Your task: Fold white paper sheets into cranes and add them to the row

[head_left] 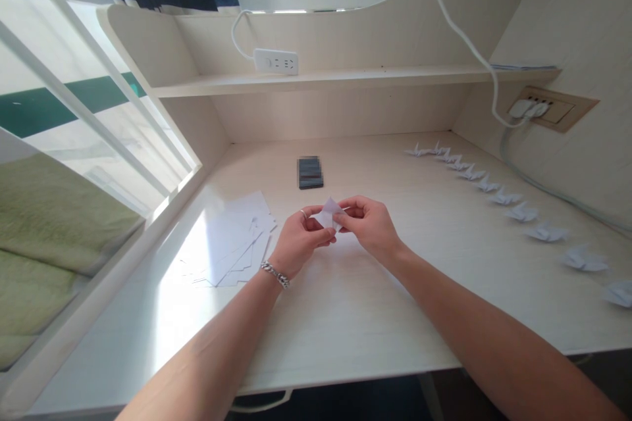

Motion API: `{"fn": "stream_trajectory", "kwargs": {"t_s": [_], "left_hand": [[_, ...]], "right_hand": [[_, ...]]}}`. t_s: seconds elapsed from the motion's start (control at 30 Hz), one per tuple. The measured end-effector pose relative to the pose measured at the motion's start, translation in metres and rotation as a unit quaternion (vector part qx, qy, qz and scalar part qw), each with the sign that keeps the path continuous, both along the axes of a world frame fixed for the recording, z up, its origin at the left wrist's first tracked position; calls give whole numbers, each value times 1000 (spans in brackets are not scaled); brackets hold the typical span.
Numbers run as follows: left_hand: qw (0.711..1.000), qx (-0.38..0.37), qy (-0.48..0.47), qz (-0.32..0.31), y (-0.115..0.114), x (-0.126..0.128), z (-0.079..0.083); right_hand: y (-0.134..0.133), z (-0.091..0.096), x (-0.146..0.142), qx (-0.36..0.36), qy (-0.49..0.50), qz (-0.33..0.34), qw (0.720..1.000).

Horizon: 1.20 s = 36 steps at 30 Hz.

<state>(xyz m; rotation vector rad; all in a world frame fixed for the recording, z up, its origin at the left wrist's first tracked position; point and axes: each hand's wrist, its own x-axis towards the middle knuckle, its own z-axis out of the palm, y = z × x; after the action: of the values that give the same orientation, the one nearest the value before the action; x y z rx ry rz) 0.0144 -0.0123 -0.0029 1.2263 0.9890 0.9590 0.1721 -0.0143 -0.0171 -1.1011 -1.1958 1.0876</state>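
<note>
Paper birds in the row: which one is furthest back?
The paper bird at the row's left end, closest to the back wall below the shelf. Every other one sits further right and nearer the desk's front edge.

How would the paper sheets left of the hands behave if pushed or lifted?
The paper sheets lie thin and unevenly fanned, so a push would probably scatter them. Lifted by one edge, a sheet would likely droop. They look very light.
</note>
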Motion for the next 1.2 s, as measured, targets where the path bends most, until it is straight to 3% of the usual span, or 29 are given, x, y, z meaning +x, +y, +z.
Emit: {"fn": "stream_trajectory", "kwargs": {"t_s": [0.3, 0.5, 0.67, 1.0, 1.2], "left_hand": [[1000, 0, 6, -5, 0, 0, 1], [999, 31, 31, -25, 2, -1, -2], [997, 75, 16, 23, 6, -3, -8], [995, 13, -88, 36, 5, -4, -1], [996, 10, -84, 41, 5, -5, -4]], "right_hand": [[2, -1, 4, 5, -31, 54, 998], [1, -2, 4, -1, -20, 52, 998], [-1, 3, 2, -30, 3, 52, 998], [-4, 11, 4, -86, 94, 77, 989], [-3, 10, 4, -82, 46, 57, 994]]}}
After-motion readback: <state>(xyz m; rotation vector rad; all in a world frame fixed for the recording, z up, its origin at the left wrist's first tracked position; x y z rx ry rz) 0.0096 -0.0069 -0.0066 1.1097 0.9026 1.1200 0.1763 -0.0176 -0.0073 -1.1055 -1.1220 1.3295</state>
